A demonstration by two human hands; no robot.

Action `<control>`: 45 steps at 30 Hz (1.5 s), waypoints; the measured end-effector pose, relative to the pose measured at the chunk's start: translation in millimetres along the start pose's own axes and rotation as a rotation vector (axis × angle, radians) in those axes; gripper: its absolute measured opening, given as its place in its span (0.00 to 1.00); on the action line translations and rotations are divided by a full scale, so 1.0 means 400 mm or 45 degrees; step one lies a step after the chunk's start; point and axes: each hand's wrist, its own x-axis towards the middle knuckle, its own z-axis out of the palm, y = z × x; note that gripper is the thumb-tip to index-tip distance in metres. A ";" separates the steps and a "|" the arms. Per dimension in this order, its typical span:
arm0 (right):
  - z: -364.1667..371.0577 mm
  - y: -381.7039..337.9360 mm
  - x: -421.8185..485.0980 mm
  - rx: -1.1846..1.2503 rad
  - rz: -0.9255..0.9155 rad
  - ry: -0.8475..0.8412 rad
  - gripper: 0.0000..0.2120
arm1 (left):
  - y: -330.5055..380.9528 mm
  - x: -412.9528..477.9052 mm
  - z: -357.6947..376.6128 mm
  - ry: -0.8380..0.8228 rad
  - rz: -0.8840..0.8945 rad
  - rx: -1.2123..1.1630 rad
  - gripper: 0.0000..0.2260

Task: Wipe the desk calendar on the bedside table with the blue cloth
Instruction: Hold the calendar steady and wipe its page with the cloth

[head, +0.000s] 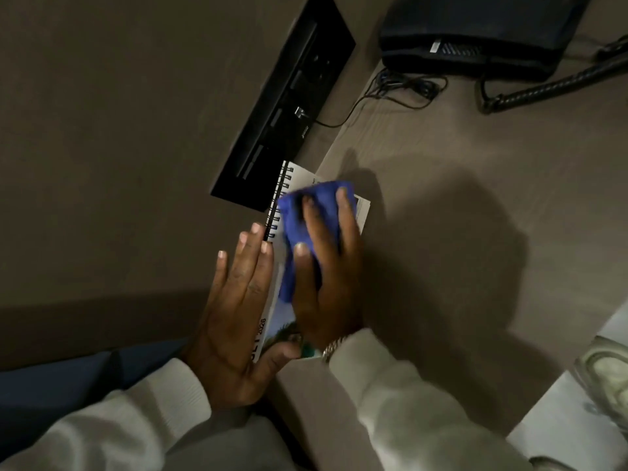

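Note:
A spiral-bound desk calendar (299,180) with a white page and a photo stands on the brown bedside table (458,215), close to the wall. My right hand (328,277) presses a bunched blue cloth (306,215) flat against the calendar's face. My left hand (234,311) lies along the calendar's left edge by the black spiral, fingers stretched out, thumb hooked under the lower corner. Both hands hide much of the calendar.
A black socket panel (285,107) is set into the wall behind the calendar, with a cable plugged in. A black telephone (475,32) with a coiled cord (543,86) sits at the back right. A patterned floor shows at the lower right.

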 end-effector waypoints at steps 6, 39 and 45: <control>-0.039 0.061 -0.082 -0.152 0.151 -0.056 0.22 | -0.003 0.001 0.005 0.006 -0.017 -0.017 0.42; -0.030 0.054 0.026 -0.109 0.050 -0.057 0.20 | 0.006 0.005 0.006 0.069 -0.038 -0.026 0.43; -0.026 0.060 -0.022 -0.121 0.146 -0.041 0.22 | 0.002 0.006 0.012 0.103 -0.014 -0.002 0.43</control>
